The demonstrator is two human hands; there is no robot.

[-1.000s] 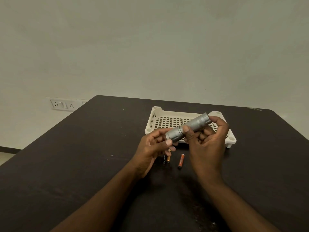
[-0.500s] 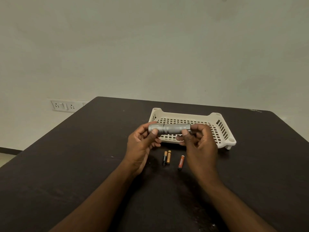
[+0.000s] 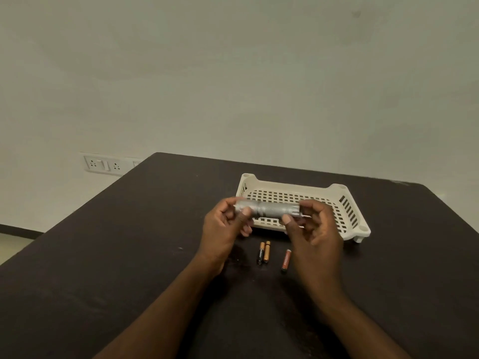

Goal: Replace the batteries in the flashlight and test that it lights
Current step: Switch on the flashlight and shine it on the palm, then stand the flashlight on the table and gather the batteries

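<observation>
While both hands hold the silver flashlight (image 3: 268, 210) level above the near edge of the white slotted basket (image 3: 347, 203), the step in hand looks like unscrewing one end to reach the batteries. The left hand (image 3: 224, 229) pinches the left end between thumb and curled fingers; the right hand (image 3: 315, 229) grips the right end the same way. To do it well, one hand should hold the body still while the other twists only its end piece, keeping the tube level so nothing drops out. Three AAA batteries (image 3: 264, 252) lie on the dark table (image 3: 129, 255) just near of the hands: two touching, and an orange one (image 3: 286, 260) apart to their right. Compared with a second ago, the flashlight has swung from tilted up-right to horizontal and moved left; the batteries have not moved.
</observation>
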